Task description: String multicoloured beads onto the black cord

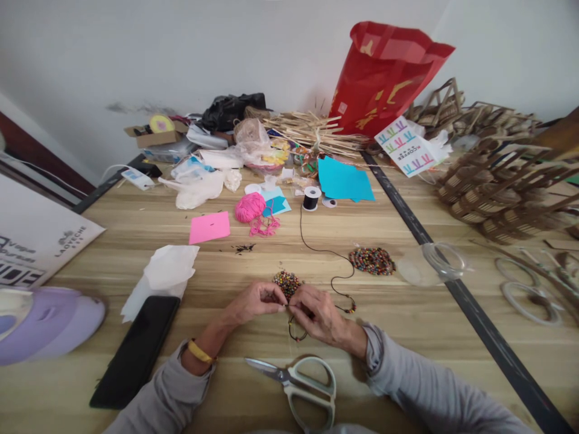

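Note:
My left hand [259, 301] pinches thumb and forefinger together at a thin black beaded cord [297, 339]. My right hand [322, 313] is closed on the same cord, its fingertips nearly touching those of the left. The cord hangs in a small loop with a few beads below the fingers; the exact pinch point is too small to make out. Just beyond the fingertips lies a pile of multicoloured beads [286, 283]. Scissors [312, 386] with pale handles lie open in front of me. A black cord spool [311, 199] trails its line to beads [350, 306] beside my right hand.
Strung beads [373, 261] lie to the right, near a clear tubing coil [446, 262]. A black phone [136, 352] and white paper [158, 277] are on the left. Farther back are pink yarn [249, 208], blue sheets [346, 179], a red bag [384, 78] and woven baskets [493, 187].

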Tool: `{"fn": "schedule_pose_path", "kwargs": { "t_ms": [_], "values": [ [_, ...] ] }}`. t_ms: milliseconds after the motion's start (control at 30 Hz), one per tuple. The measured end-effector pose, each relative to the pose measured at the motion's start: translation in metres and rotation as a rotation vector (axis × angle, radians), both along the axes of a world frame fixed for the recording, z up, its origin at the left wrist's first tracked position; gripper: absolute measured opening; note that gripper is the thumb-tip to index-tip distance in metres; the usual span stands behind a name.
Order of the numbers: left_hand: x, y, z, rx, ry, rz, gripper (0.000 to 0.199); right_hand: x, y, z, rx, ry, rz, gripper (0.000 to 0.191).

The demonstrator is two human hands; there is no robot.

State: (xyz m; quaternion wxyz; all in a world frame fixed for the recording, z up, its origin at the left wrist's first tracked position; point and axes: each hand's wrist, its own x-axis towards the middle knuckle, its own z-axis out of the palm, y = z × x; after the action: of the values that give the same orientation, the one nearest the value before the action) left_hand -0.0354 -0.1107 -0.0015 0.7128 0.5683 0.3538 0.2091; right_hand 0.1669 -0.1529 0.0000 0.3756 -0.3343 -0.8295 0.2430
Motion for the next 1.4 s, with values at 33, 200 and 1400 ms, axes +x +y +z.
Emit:
{"fn": "schedule_pose_path", "kwargs": {
  "t_ms": [33,200,1400],
  "values": [
    [0.0001,-0.0001,0.0001,0.003,0.001,0.000,0.028,-0.0001,0.0000,0.0002,0.003,0.003,-0.003,0.010],
    [-0.0001,-0.0004,-0.0023,0.019,-0.008,0.005,0.026,-0.0004,-0.0001,0.0016,0.009,0.018,-0.002,0.010],
    [-0.0005,0.0013,-0.0050,0.003,-0.034,0.021,0.026,0.0007,-0.0001,-0.0001,0.008,0.018,-0.013,0.012]
  ]
}}
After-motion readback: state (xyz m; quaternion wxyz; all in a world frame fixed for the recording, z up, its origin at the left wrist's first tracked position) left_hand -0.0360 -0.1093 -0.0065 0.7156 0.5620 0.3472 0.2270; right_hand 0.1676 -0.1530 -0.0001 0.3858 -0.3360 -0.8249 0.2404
